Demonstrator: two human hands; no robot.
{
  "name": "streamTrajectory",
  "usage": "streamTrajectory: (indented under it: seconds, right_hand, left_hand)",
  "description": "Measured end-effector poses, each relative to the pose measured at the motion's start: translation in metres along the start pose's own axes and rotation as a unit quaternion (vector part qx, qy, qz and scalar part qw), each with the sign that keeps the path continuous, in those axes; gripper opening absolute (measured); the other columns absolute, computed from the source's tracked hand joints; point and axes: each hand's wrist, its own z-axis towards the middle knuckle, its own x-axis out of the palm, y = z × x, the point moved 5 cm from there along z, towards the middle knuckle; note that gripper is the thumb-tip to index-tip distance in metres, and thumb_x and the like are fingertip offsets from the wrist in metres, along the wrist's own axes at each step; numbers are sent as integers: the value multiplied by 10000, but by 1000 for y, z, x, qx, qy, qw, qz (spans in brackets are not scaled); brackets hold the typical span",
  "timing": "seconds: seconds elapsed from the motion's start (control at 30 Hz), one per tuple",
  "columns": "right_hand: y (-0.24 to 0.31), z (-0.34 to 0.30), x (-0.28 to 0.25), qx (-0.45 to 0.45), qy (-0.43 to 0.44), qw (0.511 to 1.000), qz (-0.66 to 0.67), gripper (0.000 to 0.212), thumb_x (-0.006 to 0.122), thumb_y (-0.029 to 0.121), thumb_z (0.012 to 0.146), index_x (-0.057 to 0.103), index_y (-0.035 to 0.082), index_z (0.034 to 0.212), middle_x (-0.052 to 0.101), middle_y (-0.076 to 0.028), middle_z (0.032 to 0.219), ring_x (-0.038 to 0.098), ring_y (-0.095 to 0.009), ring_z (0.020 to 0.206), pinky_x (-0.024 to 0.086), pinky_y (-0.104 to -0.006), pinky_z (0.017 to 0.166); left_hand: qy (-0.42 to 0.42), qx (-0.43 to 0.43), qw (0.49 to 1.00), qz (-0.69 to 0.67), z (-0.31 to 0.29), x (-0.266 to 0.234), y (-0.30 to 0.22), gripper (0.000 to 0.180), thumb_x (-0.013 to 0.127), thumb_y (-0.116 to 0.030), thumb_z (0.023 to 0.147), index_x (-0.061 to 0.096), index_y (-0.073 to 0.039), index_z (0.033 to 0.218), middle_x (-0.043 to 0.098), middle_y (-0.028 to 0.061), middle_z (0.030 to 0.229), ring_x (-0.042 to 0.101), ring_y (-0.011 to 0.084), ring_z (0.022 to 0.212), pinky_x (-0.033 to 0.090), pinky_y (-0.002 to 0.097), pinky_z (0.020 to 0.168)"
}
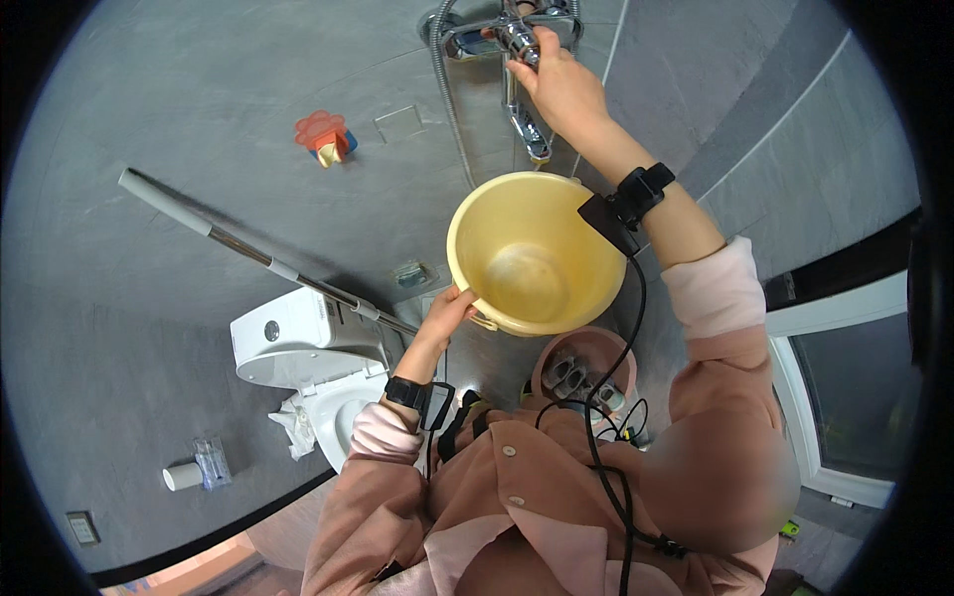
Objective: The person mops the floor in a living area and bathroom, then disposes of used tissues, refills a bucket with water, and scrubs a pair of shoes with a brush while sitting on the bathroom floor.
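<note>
A yellow plastic bucket (532, 253) hangs tilted in front of me, its open mouth toward me. My left hand (449, 316) grips its rim at the lower left, fingers over the edge. The inside shows a pale bottom; whether it holds any water I cannot tell. Up at the wall, my right hand (561, 84) is closed around the chrome knob of the shower faucet (518, 42). The faucet's spout (530, 134) points down just above the bucket's far rim.
A pink basin (586, 346) with shoes stands on the floor below the bucket. To the left are a white toilet (338, 412) with its lid up and a leaning mop handle (238, 245). A black cable (636, 328) hangs from my right wrist. A metal shower hose (442, 99) loops beside the faucet.
</note>
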Motion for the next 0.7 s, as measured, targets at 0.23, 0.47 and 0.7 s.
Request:
streamTrajectory:
  seconds: [0.23, 0.47, 0.7]
  right_hand:
    - [3, -8, 12, 172, -9, 967, 187, 588, 500, 457, 855, 300, 58, 1237, 620, -261, 876, 589, -450, 823, 454, -502, 724]
    - [5, 17, -28, 77, -78, 984, 141, 629, 579, 463, 801, 396, 17, 1204, 574, -239, 1036, 555, -388, 977, 459, -443, 803]
    - [20, 54, -60, -35, -37, 992, 113, 231, 606, 231, 790, 528, 16, 830, 617, -175, 827, 602, -327, 785, 472, -428, 652]
  left_hand:
    - [-13, -16, 1000, 18, -7, -1, -2, 286, 542, -195, 846, 576, -11, 1062, 611, 16, 934, 564, 54, 811, 473, 152, 709]
    - [-9, -4, 1000, 27, -17, 2, -7, 295, 529, -204, 858, 564, -5, 1073, 607, 21, 962, 561, 57, 816, 459, 165, 732]
    - [-33, -13, 999, 24, -19, -2, -3, 272, 526, -204, 860, 575, -23, 1056, 611, 14, 967, 558, 55, 844, 448, 171, 757]
